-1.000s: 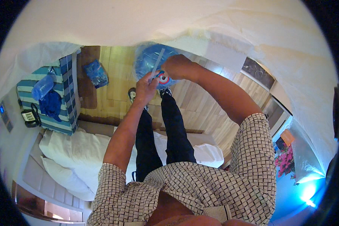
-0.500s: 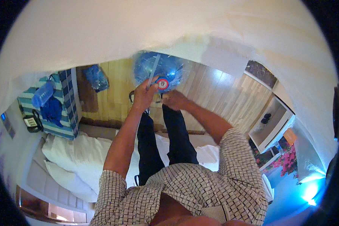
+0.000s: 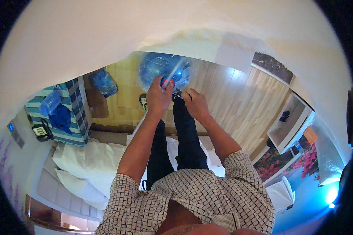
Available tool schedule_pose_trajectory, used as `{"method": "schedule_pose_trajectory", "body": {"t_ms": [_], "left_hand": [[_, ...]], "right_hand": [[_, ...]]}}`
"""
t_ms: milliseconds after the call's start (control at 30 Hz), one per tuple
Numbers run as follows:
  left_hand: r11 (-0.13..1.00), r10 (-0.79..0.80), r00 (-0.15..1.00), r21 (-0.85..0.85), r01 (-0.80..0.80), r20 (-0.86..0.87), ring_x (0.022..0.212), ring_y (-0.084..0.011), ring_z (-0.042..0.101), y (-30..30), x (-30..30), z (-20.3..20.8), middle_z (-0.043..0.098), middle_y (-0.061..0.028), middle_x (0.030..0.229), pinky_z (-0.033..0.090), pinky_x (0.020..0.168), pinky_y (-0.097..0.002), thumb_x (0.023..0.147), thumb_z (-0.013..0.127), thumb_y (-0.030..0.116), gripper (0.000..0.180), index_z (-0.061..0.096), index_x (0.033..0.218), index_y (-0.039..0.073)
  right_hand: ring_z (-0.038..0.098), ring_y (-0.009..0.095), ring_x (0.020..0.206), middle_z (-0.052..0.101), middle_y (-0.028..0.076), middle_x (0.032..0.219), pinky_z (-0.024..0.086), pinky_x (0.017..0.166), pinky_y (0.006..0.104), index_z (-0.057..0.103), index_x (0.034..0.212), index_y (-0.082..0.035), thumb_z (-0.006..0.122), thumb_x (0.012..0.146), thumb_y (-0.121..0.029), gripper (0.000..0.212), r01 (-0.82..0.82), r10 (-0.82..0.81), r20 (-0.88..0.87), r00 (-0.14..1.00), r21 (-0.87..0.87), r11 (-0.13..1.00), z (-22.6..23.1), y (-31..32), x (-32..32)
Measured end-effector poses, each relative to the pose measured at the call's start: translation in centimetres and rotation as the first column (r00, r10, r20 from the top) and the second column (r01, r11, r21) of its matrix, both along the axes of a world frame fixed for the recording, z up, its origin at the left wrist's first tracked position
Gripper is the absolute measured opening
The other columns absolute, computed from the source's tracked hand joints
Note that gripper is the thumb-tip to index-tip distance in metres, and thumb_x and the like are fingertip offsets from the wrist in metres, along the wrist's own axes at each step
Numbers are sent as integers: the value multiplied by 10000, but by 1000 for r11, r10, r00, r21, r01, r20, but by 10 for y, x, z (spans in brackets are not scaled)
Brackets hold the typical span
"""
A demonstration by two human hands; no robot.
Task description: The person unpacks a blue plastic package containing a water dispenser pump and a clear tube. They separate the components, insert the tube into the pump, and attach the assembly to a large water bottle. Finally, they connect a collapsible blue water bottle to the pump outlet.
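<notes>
My left hand (image 3: 159, 96) is closed round a long, pale, thin stick (image 3: 172, 73) and a red-rimmed roll of tape (image 3: 166, 82). Under the stick's upper end, a big round clear balloon (image 3: 153, 64) with blue inside it stands just beyond my hands. To the right of the left hand, my right hand (image 3: 196, 103) is held with its fingers pinched together, close to my right shoe. What those fingertips hold, if anything, is too small to make out.
Below my hands are my dark-trousered legs (image 3: 188, 141) and a white cushioned bed (image 3: 82, 168). At left, a striped box (image 3: 72, 129) bears blue items; a blue plastic packet (image 3: 104, 83) lies on the wooden floor (image 3: 231, 105). An open white drawer (image 3: 286, 121) is at right.
The stick's upper end has swung to the right, and the left hand has turned over the tape roll. My right hand has shifted right, away from the left hand.
</notes>
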State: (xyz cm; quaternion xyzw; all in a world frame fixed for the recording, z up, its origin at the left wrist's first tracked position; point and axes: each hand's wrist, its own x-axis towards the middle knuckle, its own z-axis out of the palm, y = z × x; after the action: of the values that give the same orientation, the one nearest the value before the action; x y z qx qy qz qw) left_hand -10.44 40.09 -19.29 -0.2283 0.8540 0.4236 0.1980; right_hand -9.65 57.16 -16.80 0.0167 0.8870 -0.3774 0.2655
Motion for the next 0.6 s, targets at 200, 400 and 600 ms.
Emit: {"method": "schedule_pose_trajectory", "body": {"t_ms": [200,400,600], "left_hand": [[997,-2,989,81,-10,150,822,-386,691,-19,-6,-10,701,-222,902,543,767,-454,851,690,265,436,588,1205,32],[922,-306,912,-151,355,274,906,-433,686,-22,-30,-7,688,-281,936,544,823,-495,852,600,278,459,529,1197,-17],[826,-390,797,-208,524,461,976,-454,668,-21,-53,-18,667,-322,1014,535,851,-518,858,584,323,540,470,1190,-87]], "right_hand": [[622,472,796,654,250,870,496,682,532,615,962,-46,583,948,-244,202,169,-170,107,980,14,985,-2,-1,32],[618,477,800,645,260,847,487,670,552,595,899,-36,588,939,-256,223,261,-260,123,958,6,965,-1,-3,67],[625,468,765,651,243,817,485,670,566,602,888,-58,564,944,-266,219,352,-346,153,926,-7,936,18,-4,87]]}}
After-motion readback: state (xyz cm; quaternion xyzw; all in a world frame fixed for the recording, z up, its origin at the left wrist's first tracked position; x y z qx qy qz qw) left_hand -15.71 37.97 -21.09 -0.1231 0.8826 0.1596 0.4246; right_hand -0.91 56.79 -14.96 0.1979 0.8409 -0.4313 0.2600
